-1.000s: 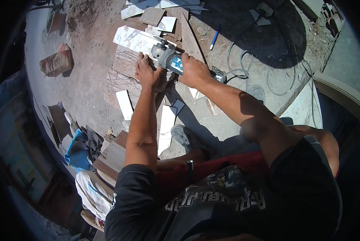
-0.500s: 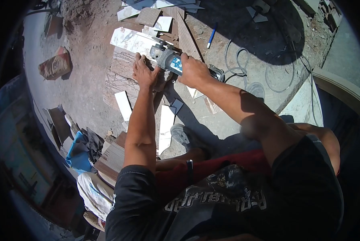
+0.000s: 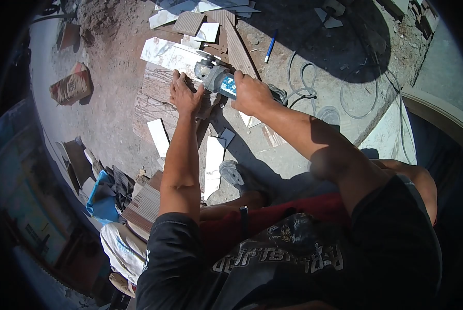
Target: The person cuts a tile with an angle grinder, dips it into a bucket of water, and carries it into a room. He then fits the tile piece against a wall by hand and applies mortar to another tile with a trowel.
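My right hand (image 3: 252, 93) is wrapped around the body of an angle grinder (image 3: 217, 80), which has a grey head and a blue-and-white label. The grinder's head is over the right end of a white marbled tile (image 3: 168, 53). Where its disc meets the tile is hard to make out. My left hand (image 3: 186, 96) rests with fingers apart at the tile's near edge, just left of the grinder head. Beneath both lies a scored, brownish slab (image 3: 151, 101) covered in cut lines.
Tile offcuts (image 3: 214, 160) lie near my shoe (image 3: 232, 174), with more pieces (image 3: 190, 22) beyond. A blue marker (image 3: 271, 47) is on the ground. The grey cord (image 3: 314, 92) loops to the right. At left are a paper sack (image 3: 71, 86) and a blue bag (image 3: 101, 199).
The grinder and my right hand have shifted slightly right and toward me. My left hand stays nearly in place, fingers still apart.
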The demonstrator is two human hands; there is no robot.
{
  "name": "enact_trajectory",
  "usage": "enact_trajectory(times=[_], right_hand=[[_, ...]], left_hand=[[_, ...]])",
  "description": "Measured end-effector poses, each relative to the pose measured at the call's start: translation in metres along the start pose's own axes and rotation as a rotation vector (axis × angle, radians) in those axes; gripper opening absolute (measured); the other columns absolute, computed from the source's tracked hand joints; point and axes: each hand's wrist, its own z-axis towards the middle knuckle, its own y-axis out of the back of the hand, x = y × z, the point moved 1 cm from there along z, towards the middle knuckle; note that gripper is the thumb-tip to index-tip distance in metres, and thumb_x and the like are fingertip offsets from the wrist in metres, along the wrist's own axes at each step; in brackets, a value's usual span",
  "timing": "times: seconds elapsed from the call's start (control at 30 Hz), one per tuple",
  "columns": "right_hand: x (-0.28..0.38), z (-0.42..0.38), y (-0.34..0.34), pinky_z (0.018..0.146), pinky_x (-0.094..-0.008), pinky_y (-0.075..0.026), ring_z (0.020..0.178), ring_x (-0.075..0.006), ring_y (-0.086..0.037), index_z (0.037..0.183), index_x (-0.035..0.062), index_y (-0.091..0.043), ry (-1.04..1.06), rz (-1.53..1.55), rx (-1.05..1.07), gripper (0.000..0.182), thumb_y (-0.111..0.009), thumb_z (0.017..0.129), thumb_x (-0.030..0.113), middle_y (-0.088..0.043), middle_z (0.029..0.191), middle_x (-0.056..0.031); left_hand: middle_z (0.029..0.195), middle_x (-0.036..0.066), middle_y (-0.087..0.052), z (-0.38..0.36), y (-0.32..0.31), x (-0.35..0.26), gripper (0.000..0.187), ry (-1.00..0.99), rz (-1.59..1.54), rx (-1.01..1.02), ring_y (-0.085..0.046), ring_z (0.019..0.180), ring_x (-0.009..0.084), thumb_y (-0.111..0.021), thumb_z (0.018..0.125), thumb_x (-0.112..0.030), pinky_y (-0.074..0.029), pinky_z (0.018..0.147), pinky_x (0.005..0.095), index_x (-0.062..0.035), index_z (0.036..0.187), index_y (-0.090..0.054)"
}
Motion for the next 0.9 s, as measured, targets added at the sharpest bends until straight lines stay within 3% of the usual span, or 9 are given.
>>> enact_trajectory(times=[0.37, 0.4, 0.5, 0.7, 0.73, 0.83, 0.9], right_hand=[[-0.007, -0.020, 0.014, 0.086, -0.0440, -0.054, 0.096, -0.0383, -0.067, 0.116, -0.0022, -0.047, -0.061, -0.006, 0.052, 0.057, -0.077, 0.071, 0.018, -0.065, 0.102, -0.0241], [-0.009, -0.023, 0.015, 0.083, -0.0474, -0.054, 0.090, -0.0421, -0.068, 0.114, -0.0042, -0.047, -0.042, 0.004, -0.006, 0.056, -0.075, 0.071, 0.018, -0.067, 0.096, -0.0270], [-0.006, -0.024, 0.020, 0.082, -0.0471, -0.054, 0.089, -0.0427, -0.067, 0.113, -0.0045, -0.047, -0.052, 0.019, -0.073, 0.056, -0.075, 0.070, 0.018, -0.067, 0.095, -0.0267], [0.025, -0.001, 0.031, 0.085, -0.0454, -0.054, 0.095, -0.0402, -0.067, 0.115, -0.0042, -0.046, -0.002, 0.011, -0.074, 0.057, -0.077, 0.072, 0.019, -0.065, 0.102, -0.0261], [0.030, 0.007, 0.026, 0.086, -0.0440, -0.054, 0.097, -0.0390, -0.067, 0.116, -0.0036, -0.046, 0.015, 0.011, -0.075, 0.058, -0.077, 0.072, 0.019, -0.064, 0.104, -0.0257], [0.053, 0.025, 0.018, 0.088, -0.0419, -0.054, 0.102, -0.0369, -0.066, 0.118, -0.0034, -0.046, 0.061, 0.016, -0.057, 0.059, -0.077, 0.073, 0.020, -0.064, 0.107, -0.0244], [0.064, 0.046, -0.004, 0.087, -0.0451, -0.054, 0.100, -0.0391, -0.066, 0.115, -0.0026, -0.047, 0.113, 0.034, -0.160, 0.052, -0.073, 0.073, 0.015, -0.064, 0.103, -0.0252]], left_hand=[[0.158, 0.011, -0.028, -0.004, 0.003, -0.003, 0.086, 0.029, -0.019, -0.001, -0.027, 0.142, 0.0365, -0.070, 0.074, -0.056, -0.024, 0.108, 0.0621, -0.0091, 0.140, -0.041], [0.158, 0.011, -0.028, -0.002, 0.002, -0.003, 0.087, 0.037, -0.028, 0.001, -0.026, 0.142, 0.0364, -0.070, 0.074, -0.058, -0.024, 0.108, 0.0621, -0.0092, 0.141, -0.041], [0.158, 0.010, -0.027, 0.000, 0.002, -0.001, 0.090, 0.062, -0.029, 0.018, -0.024, 0.143, 0.0364, -0.070, 0.073, -0.060, -0.022, 0.108, 0.0625, -0.0098, 0.142, -0.041], [0.159, 0.007, -0.027, -0.001, -0.002, 0.001, 0.089, 0.052, -0.034, 0.004, -0.023, 0.143, 0.0381, -0.069, 0.073, -0.061, -0.022, 0.108, 0.0628, -0.0113, 0.142, -0.041], [0.158, 0.012, -0.027, -0.001, -0.001, 0.002, 0.092, 0.031, -0.038, 0.008, -0.024, 0.143, 0.0395, -0.068, 0.073, -0.062, -0.022, 0.107, 0.0637, -0.0058, 0.140, -0.041], [0.158, 0.010, -0.027, -0.001, -0.014, 0.012, 0.089, 0.034, 0.024, -0.020, -0.023, 0.144, 0.0378, -0.071, 0.072, -0.054, -0.022, 0.107, 0.0605, -0.0018, 0.138, -0.042], [0.154, 0.018, -0.031, 0.003, -0.019, 0.019, 0.080, 0.045, 0.104, 0.084, -0.022, 0.143, 0.0397, -0.066, 0.078, -0.051, -0.023, 0.105, 0.0614, 0.0048, 0.130, -0.043]])
